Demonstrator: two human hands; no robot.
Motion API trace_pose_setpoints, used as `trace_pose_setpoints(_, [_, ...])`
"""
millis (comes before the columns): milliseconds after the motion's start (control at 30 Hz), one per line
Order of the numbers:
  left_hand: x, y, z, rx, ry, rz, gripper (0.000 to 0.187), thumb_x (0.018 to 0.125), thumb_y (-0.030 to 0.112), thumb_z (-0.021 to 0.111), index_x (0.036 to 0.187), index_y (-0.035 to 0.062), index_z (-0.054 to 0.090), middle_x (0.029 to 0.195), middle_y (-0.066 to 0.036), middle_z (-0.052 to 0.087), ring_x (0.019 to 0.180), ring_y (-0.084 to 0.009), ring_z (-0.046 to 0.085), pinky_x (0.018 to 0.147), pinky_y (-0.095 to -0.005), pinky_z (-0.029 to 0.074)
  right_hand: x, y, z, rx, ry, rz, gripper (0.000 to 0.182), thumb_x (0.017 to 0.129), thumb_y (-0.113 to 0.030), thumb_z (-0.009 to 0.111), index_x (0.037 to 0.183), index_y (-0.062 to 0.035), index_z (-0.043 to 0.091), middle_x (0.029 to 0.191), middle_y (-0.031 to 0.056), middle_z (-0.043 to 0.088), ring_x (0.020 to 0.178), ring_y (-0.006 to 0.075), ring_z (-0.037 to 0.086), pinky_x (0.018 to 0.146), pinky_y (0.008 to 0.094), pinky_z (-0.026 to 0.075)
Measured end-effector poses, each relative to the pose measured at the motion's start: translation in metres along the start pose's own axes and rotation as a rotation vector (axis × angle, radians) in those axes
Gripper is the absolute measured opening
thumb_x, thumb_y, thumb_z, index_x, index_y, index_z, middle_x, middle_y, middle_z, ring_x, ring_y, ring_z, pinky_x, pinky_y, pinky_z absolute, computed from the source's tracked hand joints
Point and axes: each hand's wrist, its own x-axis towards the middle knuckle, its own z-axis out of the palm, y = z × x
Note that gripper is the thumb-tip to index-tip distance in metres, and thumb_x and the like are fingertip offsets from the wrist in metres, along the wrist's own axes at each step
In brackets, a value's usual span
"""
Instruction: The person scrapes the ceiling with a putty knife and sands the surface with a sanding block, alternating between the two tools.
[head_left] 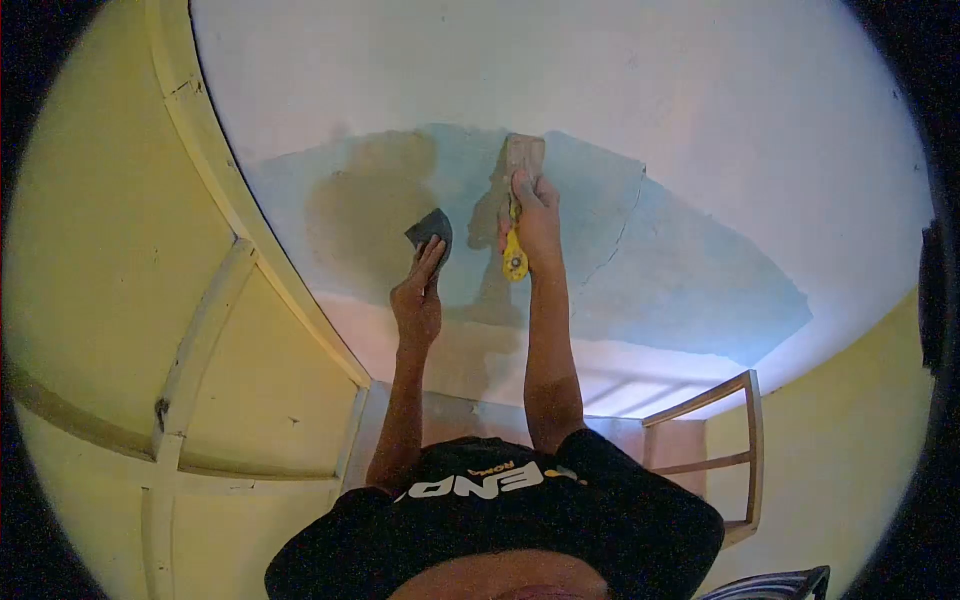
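My left hand (422, 285) presses a dark, bent sheet (430, 228) against the wall, its fingers together over the sheet. To its right, my right hand (538, 215) grips a scraper. The scraper's broad, dusty blade (525, 152) points up and lies at the wall, near the top edge of a blue-green patch (600, 220). Below the fingers, its yellow handle (514, 262) sticks out. Brownish damp-looking areas (365, 200) mark the patch around both hands. A thin crack runs down the patch, right of my right hand.
A yellow panelled wall with wooden battens (215, 290) stands at the left. At the lower right is an open wooden frame (755, 450) beside a yellow wall (830, 440). A dark curved object (770, 585) shows at the bottom right edge.
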Motion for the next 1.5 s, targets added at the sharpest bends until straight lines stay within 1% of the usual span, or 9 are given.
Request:
trace_pose_setpoints(67, [0.001,-0.002,0.001,-0.003,0.004,0.043,0.048,0.094,-0.005,0.056,0.139,0.0142,0.062,0.143,-0.012,0.06,0.136,-0.0325,0.053,0.104,-0.0387,0.051,0.01,0.032,-0.007,-0.037,0.023,-0.066,0.03,0.106,-0.034,0.052,0.101,-0.0054,0.054,0.055,0.006,0.05,0.035,0.0178,0.048,0.033,0.0323,0.041])
trace_pose_setpoints(300, [0.023,-0.01,0.005,0.186,-0.035,0.103,0.069,0.084,-0.013,0.052,0.144,0.0224,0.058,0.151,-0.006,0.053,0.139,-0.0312,0.051,0.097,-0.0405,0.055,0.012,0.024,-0.002,0.006,0.025,-0.112,0.032,0.106,-0.034,0.051,0.096,-0.0039,0.056,0.056,0.0072,0.052,0.035,0.0187,0.048,0.033,0.0328,0.039])
trace_pose_setpoints(467, [0.052,0.006,0.005,0.232,-0.024,0.109,0.075,0.081,-0.015,0.051,0.145,0.0244,0.056,0.153,-0.003,0.051,0.14,-0.0298,0.05,0.098,-0.0403,0.055,-0.001,0.004,0.001,-0.015,0.001,0.015,0.036,0.106,-0.036,0.051,0.094,-0.0025,0.058,0.057,0.0074,0.054,0.035,0.0182,0.048,0.033,0.0322,0.038])
trace_pose_setpoints(567, [0.06,-0.002,0.012,0.257,0.017,0.208,0.076,0.081,-0.015,0.051,0.146,0.0238,0.054,0.153,-0.004,0.051,0.141,-0.0304,0.049,0.097,-0.0401,0.055,0.004,0.032,-0.008,-0.04,0.05,-0.034,0.037,0.106,-0.036,0.051,0.092,-0.0023,0.059,0.055,0.0064,0.052,0.035,0.018,0.048,0.033,0.0321,0.038])
trace_pose_setpoints(700, [0.064,-0.006,0.015,0.249,0.03,0.207,0.076,0.081,-0.015,0.051,0.146,0.0236,0.055,0.154,-0.004,0.051,0.141,-0.031,0.049,0.097,-0.0397,0.055,-0.001,0.006,0.001,-0.03,0.054,-0.015,0.037,0.106,-0.035,0.051,0.093,-0.0017,0.06,0.052,0.0056,0.051,0.035,0.0178,0.049,0.033,0.0322,0.039])
trace_pose_setpoints(900, [0.071,-0.002,0.02,0.215,0.034,0.212,0.075,0.082,-0.014,0.052,0.146,0.0239,0.055,0.153,-0.004,0.052,0.141,-0.0312,0.049,0.097,-0.0401,0.055,0.003,0.028,-0.005,-0.049,-0.006,-0.11,0.038,0.106,-0.037,0.052,0.091,-0.0024,0.059,0.051,0.0061,0.051,0.035,0.0181,0.049,0.033,0.0315,0.039])
trace_pose_setpoints(1033, [0.07,-0.002,0.023,0.237,0.016,0.207,0.075,0.082,-0.014,0.052,0.147,0.024,0.054,0.152,-0.004,0.052,0.14,-0.0313,0.05,0.097,-0.0407,0.055,0.009,0.022,-0.002,0.004,0.07,-0.026,0.037,0.105,-0.039,0.055,0.094,-0.0031,0.057,0.052,0.0057,0.051,0.034,0.0184,0.048,0.033,0.0318,0.039])
trace_pose_setpoints(1200, [0.073,-0.004,0.024,0.226,0.015,0.16,0.073,0.083,-0.013,0.053,0.146,0.0241,0.055,0.151,-0.004,0.053,0.14,-0.0319,0.05,0.099,-0.0417,0.054,0.005,0.003,0.0,0.042,0.008,-0.041,0.038,0.104,-0.04,0.056,0.098,-0.0032,0.056,0.052,0.0053,0.05,0.034,0.0186,0.048,0.033,0.032,0.04])
trace_pose_setpoints(1500, [0.075,-0.005,0.027,0.205,0.042,0.2,0.069,0.084,-0.011,0.054,0.144,0.024,0.057,0.149,-0.004,0.055,0.138,-0.0323,0.051,0.097,-0.0416,0.055,0.002,0.006,0.005,0.051,0.001,-0.037,0.04,0.103,-0.04,0.058,0.09,-0.0022,0.057,0.055,0.0079,0.054,0.036,0.0187,0.051,0.034,0.0348,0.043])
